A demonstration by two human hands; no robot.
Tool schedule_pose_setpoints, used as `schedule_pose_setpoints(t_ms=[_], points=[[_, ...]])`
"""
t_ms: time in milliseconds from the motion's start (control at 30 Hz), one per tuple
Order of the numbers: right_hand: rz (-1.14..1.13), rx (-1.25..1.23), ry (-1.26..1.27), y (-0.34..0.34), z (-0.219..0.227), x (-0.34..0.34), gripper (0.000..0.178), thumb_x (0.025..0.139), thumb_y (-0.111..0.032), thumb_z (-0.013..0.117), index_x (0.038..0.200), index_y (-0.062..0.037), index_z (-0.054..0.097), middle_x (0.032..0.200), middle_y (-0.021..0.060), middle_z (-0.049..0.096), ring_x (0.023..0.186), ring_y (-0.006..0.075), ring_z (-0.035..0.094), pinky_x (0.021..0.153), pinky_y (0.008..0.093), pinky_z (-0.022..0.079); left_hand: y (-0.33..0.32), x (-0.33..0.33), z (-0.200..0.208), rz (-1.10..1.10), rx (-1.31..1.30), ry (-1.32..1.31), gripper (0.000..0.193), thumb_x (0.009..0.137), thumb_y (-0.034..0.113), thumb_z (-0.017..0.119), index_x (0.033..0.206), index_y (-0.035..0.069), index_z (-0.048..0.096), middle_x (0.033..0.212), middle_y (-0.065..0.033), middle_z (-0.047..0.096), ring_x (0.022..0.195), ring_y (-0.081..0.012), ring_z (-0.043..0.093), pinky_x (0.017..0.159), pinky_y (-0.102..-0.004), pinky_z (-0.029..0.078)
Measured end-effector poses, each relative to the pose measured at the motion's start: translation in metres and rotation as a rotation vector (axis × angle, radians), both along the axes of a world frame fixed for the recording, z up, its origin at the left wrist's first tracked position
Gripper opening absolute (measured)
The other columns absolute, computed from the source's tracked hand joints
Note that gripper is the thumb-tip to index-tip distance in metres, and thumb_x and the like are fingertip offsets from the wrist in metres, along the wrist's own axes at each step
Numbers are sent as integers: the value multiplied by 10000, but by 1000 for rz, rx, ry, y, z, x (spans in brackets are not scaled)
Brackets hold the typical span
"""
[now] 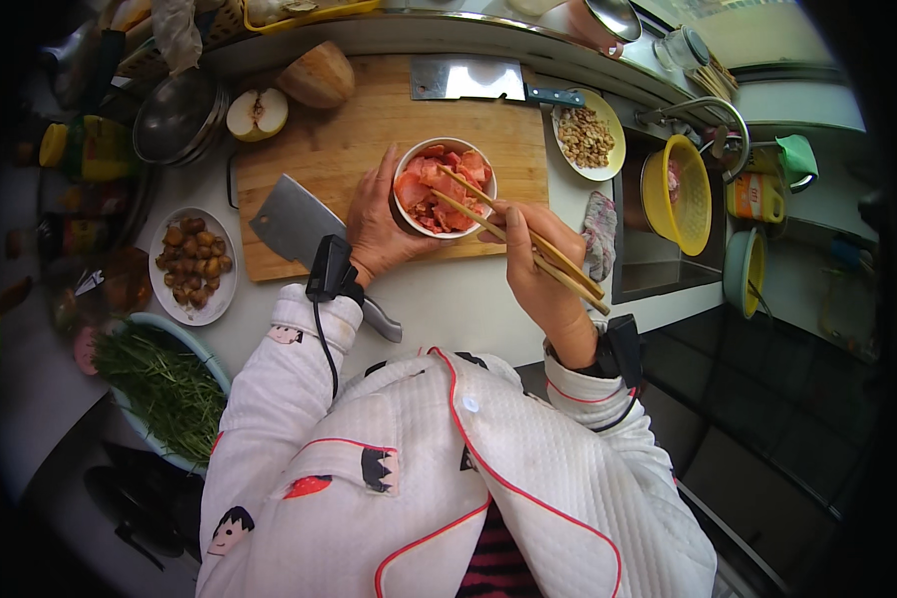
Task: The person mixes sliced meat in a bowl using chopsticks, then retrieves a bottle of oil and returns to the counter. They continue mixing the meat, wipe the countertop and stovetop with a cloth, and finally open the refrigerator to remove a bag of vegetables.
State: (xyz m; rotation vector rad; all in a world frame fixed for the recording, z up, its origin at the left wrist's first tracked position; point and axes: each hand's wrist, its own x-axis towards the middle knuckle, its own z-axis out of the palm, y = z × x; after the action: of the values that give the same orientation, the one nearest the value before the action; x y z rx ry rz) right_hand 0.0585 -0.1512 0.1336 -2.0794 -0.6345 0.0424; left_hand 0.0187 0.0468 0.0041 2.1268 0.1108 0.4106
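A white bowl (406, 215) of sliced reddish-pink meat (439, 184) rests on the wooden cutting board (299, 149). My left hand (374, 219) curves round the bowl's left side and grips it. Wooden chopsticks (558, 267) are held in my right hand (543, 259), their tips down in the meat. Left of my left hand lies a cleaver (294, 221) on the board, its handle reaching past my wrist over the near edge. A second knife (468, 80) with a dark green handle lies along the board's far edge.
Left are a plate of brown chestnut-like pieces (194, 259), a basin of greens (164, 389), stacked metal bowls (174, 120) and a halved pale vegetable (257, 115). Right are a plate of chopped bits (586, 138), a cloth (600, 234) and a sink with a yellow colander (693, 199).
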Motion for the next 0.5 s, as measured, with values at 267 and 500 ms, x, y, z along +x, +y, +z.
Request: schedule_pose_setpoints(t_ms=[267, 500], points=[[20, -5, -54, 3, 2, -10, 163, 1010, -36, 558, 1022, 66, 685, 888, 147, 721, 753, 204, 747, 670, 278, 575, 0, 0, 2, -4, -1, 18, 1335, 505, 467, 981, 1546, 49, 257, 1290, -183, 558, 1174, -366, 554, 1018, -461, 469], [-2, 60, 81, -5, 9, -16, 196, 1026, -59, 540, 1017, 79, 679, 892, 147, 720, 757, 203, 747, 686, 269, 585, -1, -1, -1, -6, 2, 19, 1341, 499, 467, 983, 1548, 51, 259, 1306, -190, 549, 1184, -371, 548, 1028, -462, 460]])
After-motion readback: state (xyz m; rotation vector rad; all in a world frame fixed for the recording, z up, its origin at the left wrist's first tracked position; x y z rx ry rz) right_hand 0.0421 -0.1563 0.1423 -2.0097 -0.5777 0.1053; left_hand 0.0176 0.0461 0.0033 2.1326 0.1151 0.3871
